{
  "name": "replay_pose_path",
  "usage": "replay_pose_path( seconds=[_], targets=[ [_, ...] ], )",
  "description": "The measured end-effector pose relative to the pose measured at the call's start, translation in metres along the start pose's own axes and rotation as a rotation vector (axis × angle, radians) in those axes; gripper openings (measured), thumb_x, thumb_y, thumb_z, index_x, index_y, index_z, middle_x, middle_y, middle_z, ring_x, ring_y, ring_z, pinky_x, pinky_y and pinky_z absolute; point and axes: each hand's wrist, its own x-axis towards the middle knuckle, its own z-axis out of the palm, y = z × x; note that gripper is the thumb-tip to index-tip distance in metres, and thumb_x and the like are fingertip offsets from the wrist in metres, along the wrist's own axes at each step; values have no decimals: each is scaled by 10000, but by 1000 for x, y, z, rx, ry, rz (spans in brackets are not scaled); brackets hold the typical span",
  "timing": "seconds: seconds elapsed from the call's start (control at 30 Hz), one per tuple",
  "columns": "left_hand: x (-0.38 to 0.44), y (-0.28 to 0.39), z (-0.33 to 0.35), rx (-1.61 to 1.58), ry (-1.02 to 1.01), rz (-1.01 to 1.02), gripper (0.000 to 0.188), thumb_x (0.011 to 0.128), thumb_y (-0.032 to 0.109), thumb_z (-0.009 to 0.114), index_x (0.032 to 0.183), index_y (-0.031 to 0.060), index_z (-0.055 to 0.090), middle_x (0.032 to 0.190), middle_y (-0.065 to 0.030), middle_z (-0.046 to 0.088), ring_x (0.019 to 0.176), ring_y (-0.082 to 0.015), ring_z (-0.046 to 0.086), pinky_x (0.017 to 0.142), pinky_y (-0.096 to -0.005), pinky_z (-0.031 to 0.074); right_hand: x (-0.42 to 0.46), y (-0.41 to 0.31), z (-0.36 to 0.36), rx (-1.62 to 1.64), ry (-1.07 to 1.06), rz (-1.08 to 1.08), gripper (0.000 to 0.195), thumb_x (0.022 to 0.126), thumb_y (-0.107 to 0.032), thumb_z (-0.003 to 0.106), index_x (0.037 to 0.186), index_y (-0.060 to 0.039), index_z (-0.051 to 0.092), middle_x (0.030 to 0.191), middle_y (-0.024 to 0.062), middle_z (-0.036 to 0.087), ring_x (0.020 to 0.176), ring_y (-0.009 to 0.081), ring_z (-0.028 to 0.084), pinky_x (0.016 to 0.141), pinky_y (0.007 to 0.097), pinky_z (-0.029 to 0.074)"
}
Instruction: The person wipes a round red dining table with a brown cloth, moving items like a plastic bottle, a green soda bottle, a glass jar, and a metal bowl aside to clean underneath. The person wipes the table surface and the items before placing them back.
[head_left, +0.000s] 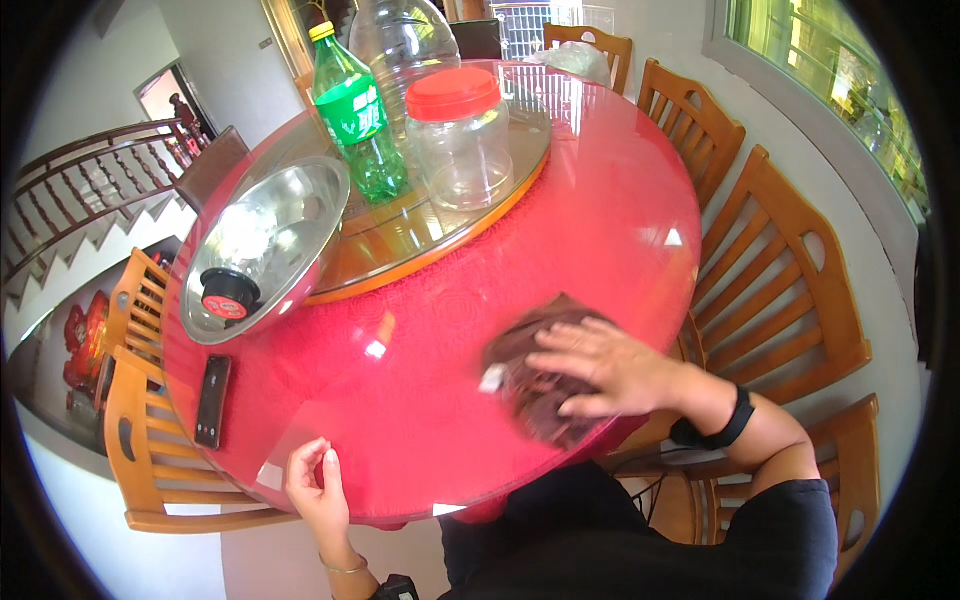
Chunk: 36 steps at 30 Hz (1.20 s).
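A crumpled dark brown cloth (551, 360) with a small white tag lies on the red-covered round table (600, 247), near its right front edge. My right hand (615, 367) presses on it from above, palm down, fingers spread; the cloth's edges look blurred. Over the table's front left edge is my left hand (315, 476), its fingers curled in towards the thumb, and I see nothing held in it. The nearest thing to it is a dark smartphone (214, 401) lying on the table.
A glass-topped turntable (420, 259) carries a green soda bottle (356, 120), a red-lidded clear jar (461, 150) and a large clear bottle (409, 37). A tilted metal basin (300, 217) holds a black round container (229, 292). Wooden chairs (780, 277) surround the table; a plastic bag (577, 60) sits behind.
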Motion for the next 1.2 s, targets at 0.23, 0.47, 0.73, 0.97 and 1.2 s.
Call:
replay_pose_path(
  seconds=[0.23, 0.47, 0.73, 0.97, 1.2],
  targets=[
    [0, 7, 7, 194, 12, 36, 140, 860, 1, 641, 995, -34, 626, 976, -103, 604, 920, -205, 593, 870, -326, 483, -31, 207, -41, 5, 228, 322, 617, 934, -416, 572, 1438, -79, 458, 1475, 232, 428, 1391, 390, 377, 1130, 490, 289],
    [-1, 17, 8, 485, -11, 116, 169, 856, -18, 626, 1022, -39, 608, 1015, -132, 586, 976, -256, 578, 905, -350, 461, -32, 352, -81, 71, 194, 589, 675, 964, -541, 496, 1499, -141, 392, 1570, 211, 312, 1492, 360, 209, 1192, 495, 183],
    [3, 21, 18, 743, -11, 173, 184, 810, -25, 646, 985, -26, 590, 1001, -159, 583, 962, -321, 556, 900, -393, 439, -12, 463, -111, 169, 191, 742, 728, 967, -580, 468, 1537, -151, 324, 1609, 257, 170, 1514, 363, 110, 1218, 439, 135],
    [7, 32, 29, 810, 4, 141, 202, 791, -30, 636, 989, -21, 599, 1011, -170, 578, 980, -338, 551, 895, -401, 437, 48, 512, -124, -2, 164, 1063, 967, 878, -744, 433, 1545, -62, 270, 1587, 295, 194, 1482, 431, 177, 1205, 486, 164],
    [8, 30, 29, 794, -8, 95, 242, 774, -15, 657, 1011, -14, 604, 1072, -183, 563, 1011, -354, 555, 910, -418, 446, 163, 462, -100, -102, 39, 799, 1022, 853, -765, 448, 1568, -83, 185, 1587, 281, 203, 1450, 479, 223, 1181, 547, 207]
  ],
)
